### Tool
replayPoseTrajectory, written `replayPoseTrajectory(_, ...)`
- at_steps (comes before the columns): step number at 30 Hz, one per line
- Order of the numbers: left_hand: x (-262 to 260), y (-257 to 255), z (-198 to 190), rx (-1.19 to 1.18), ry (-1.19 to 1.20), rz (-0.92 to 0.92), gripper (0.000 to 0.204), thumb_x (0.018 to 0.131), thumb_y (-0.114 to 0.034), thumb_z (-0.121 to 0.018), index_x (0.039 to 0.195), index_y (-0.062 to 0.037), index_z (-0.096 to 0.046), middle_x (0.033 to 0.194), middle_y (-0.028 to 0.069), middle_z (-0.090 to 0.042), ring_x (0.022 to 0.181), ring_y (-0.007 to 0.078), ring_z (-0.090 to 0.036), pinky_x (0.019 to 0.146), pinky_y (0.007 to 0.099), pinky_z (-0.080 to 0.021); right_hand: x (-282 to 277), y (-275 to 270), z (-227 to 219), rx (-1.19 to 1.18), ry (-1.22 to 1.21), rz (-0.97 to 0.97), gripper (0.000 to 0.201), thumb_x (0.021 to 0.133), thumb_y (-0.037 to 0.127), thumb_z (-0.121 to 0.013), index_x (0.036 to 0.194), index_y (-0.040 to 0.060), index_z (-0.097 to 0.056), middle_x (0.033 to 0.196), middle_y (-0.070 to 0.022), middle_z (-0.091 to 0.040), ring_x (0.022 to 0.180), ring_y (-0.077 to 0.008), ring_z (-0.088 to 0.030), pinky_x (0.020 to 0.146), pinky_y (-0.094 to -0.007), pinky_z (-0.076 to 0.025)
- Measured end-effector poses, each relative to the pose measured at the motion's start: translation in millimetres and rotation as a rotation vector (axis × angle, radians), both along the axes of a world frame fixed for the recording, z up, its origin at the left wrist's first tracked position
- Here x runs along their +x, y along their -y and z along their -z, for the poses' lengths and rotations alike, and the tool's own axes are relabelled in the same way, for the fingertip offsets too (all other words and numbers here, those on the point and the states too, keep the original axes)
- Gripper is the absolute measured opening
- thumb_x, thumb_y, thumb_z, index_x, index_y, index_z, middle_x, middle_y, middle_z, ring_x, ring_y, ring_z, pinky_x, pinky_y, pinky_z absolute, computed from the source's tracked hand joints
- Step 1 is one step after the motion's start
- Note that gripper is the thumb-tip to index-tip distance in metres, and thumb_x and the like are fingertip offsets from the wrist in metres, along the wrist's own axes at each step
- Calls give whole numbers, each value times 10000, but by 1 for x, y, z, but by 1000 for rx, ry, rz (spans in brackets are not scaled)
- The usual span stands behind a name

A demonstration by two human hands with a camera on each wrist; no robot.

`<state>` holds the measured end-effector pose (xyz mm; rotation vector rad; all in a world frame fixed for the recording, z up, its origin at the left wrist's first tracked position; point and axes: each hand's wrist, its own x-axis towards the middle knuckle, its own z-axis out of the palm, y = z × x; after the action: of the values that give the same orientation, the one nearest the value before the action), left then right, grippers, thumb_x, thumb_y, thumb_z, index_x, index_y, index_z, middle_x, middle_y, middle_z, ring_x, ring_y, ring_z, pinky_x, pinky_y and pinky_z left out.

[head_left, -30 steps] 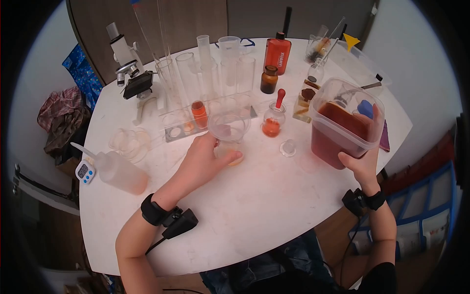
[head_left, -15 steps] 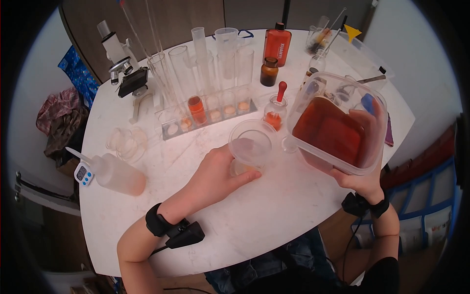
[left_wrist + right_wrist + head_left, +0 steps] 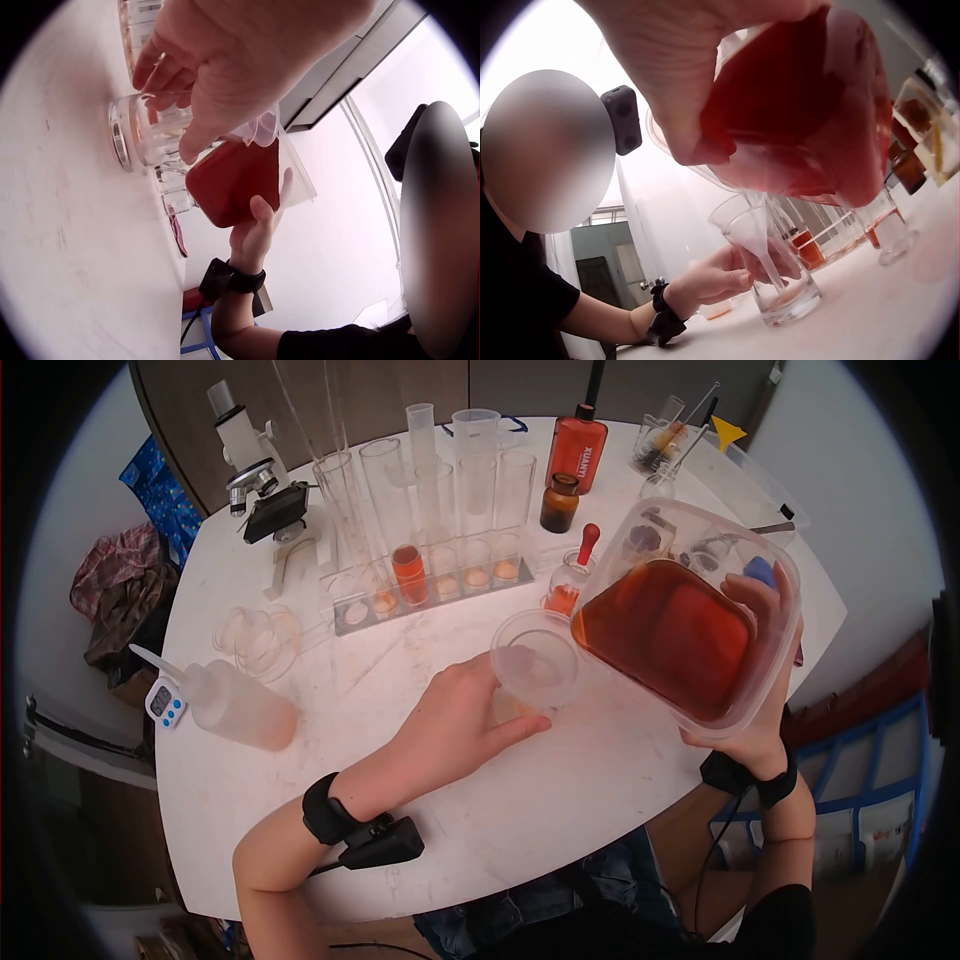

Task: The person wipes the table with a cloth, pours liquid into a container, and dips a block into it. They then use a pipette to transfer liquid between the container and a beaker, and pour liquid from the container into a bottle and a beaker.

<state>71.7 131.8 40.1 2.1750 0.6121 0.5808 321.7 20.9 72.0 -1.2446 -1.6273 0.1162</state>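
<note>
My left hand [image 3: 445, 720] grips an upright glass [image 3: 780, 309] standing on the table, fingers on one side and thumb on the other. A clear plastic funnel [image 3: 535, 660] sits in the glass, its stem reaching down inside. In my right hand [image 3: 765, 735] is a square clear plastic tub [image 3: 802, 120], held from its far side and base and tipped to the left. Red-brown liquid [image 3: 675, 640] has run toward the tub's lower corner, which hangs close by the funnel's rim. The dropper bottle [image 3: 563, 597] stands behind, partly covered by the tub.
A rack of tubes [image 3: 435, 605], one with orange liquid, stands beyond my left hand. Further back are a microscope [image 3: 270, 505], an amber bottle [image 3: 560, 510] and a red bottle [image 3: 578, 450]. A wash bottle [image 3: 240, 705] and a timer [image 3: 165, 702] lie at left.
My right hand has brought the tub left toward the funnel and tipped it, so the liquid slid to its corner. My left hand has shifted right with the glass and funnel.
</note>
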Motion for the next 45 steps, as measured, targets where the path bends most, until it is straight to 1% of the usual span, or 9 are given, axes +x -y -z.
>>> replayPoseTrajectory(6,0,0,0,-2,-21,0,424,762,-218,-701,1077,2,-522,971,211,-613,915,361,-592,806,391,-470,0,-1,-8,31,162,0,1297,395,239,-881,1405,98,-80,1293,-138,-334,1194,-284,-416,991,-404,-385)
replayPoseTrajectory(8,0,-1,2,0,-43,-18,477,739,-287,-734,1087,-14,-555,983,147,-633,895,303,-605,800,345,-469,-3,-1,-10,41,169,31,1305,392,260,-894,1406,90,-90,1292,-143,-335,1197,-283,-406,997,-416,-378)
replayPoseTrajectory(11,0,-1,3,11,-48,-34,490,739,-293,-734,1088,-4,-547,979,158,-632,896,307,-605,803,346,-469,-3,-2,-13,41,219,31,1297,397,262,-892,1407,83,-98,1291,-144,-338,1201,-282,-395,999,-424,-374)
replayPoseTrajectory(15,0,1,-4,-5,-76,-39,490,740,-290,-734,1081,7,-545,982,167,-630,902,306,-606,808,349,-469,0,-3,-11,53,161,-19,1293,403,269,-888,1409,87,-97,1293,-142,-337,1199,-282,-392,1001,-427,-373)
replayPoseTrajectory(18,0,1,-4,22,-87,-8,512,765,-226,-702,1155,20,-481,970,228,-610,904,354,-599,818,381,-471,0,-3,-12,59,176,-28,1296,397,279,-886,1410,94,-99,1295,-139,-335,1201,-281,-391,1002,-423,-378)
replayPoseTrajectory(21,0,0,-2,37,-60,-6,509,764,-230,-704,1153,14,-483,957,221,-615,887,349,-607,803,379,-477,0,-3,-12,40,211,16,1306,386,299,-885,1411,101,-100,1296,-134,-333,1199,-283,-394,1003,-418,-384)
replayPoseTrajectory(23,0,0,-3,-33,-90,-29,480,740,-284,-734,1073,7,-549,993,157,-631,917,292,-609,822,345,-466,3,-3,-11,31,182,1,1314,377,311,-884,1411,103,-101,1297,-131,-332,1198,-282,-398,1003,-413,-389)
replayPoseTrajectory(29,0,0,-5,-91,-93,-24,458,728,-279,-744,1048,-6,-563,969,137,-638,897,263,-610,817,338,-462,2,-3,-12,39,155,-3,1289,387,298,-870,1409,102,-108,1296,-131,-337,1193,-280,-408,1005,-415,-388)
replayPoseTrajectory(45,2,1,-7,-107,-98,-29,429,716,-266,-751,1018,-20,-571,922,127,-642,865,261,-611,805,330,-459,4,0,-13,68,216,36,1275,400,315,-870,1409,95,-121,1288,-139,-353,1200,-282,-408,1002,-425,-393)
